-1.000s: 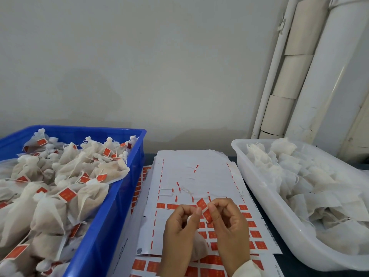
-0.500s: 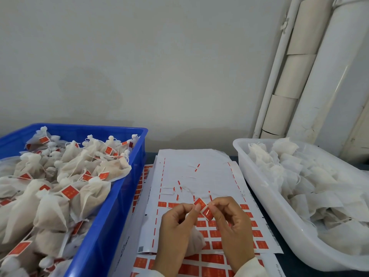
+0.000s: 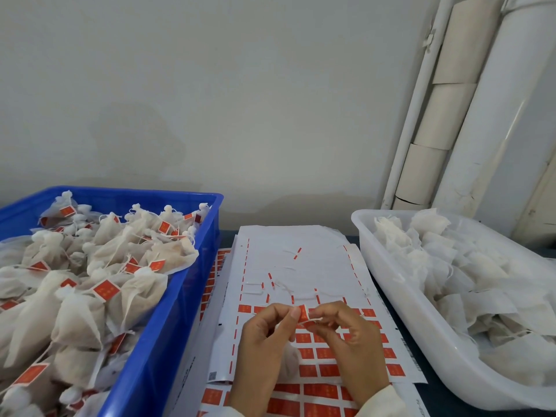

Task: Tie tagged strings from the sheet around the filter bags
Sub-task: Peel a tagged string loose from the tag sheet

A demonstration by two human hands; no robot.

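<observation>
At lower centre, the left hand [image 3: 264, 341] and right hand [image 3: 349, 335] pinch 1 tagged string [image 3: 304, 313] over the sheet [image 3: 301, 260], a filter bag [image 3: 288, 359] under them; the blue crate [image 3: 168, 326] at left holds many tied bags, the white tub [image 3: 400, 296] at right many untied.

A blue plastic crate [image 3: 168, 341] stands at the left of the dark surface [image 3: 445, 398], filled with tied white filter bags carrying orange tags [image 3: 99, 281]. A translucent white plastic tub [image 3: 400, 299] stands at the right, holding loose untied white filter bags [image 3: 469, 266]. Between the two lies a stack of white paper sheets with rows of orange tags [image 3: 301, 260], the top sheet overlapping those beneath. Both hands are over the near part of that stack, the left hand [image 3: 264, 347] just beside the right hand [image 3: 349, 341]. Behind everything rises a pale wall [image 3: 240, 100], with white pipes [image 3: 481, 115] at its right, behind the tub.
</observation>
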